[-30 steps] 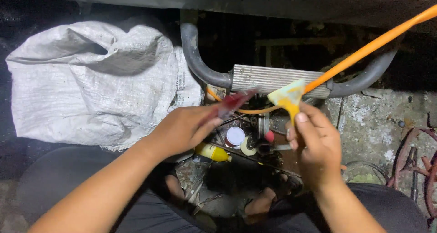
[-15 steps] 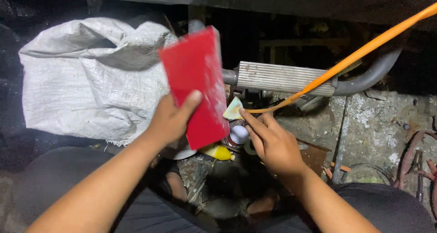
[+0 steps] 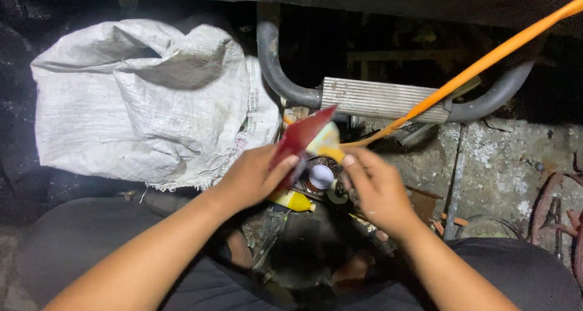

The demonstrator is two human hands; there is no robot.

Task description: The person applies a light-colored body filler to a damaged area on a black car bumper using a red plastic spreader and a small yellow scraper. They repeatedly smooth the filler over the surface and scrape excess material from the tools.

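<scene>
Pinching a flat red sheet (image 3: 302, 138) (smooth, glossy), left hand (image 3: 255, 177); right hand (image 3: 376, 189) grips a yellow-handled brush (image 3: 328, 146).

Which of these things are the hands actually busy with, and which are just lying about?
In hand:
left hand holding flat red sheet
right hand at small yellow-handled brush
small open tin beneath

Lying about:
white woven sack
ribbed metal block
orange hose
yellow bottle

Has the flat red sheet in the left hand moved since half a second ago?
Yes. The flat red sheet has dropped and turned edge-on, from in front of the white woven sack to right of it, below the ribbed metal block.
</scene>
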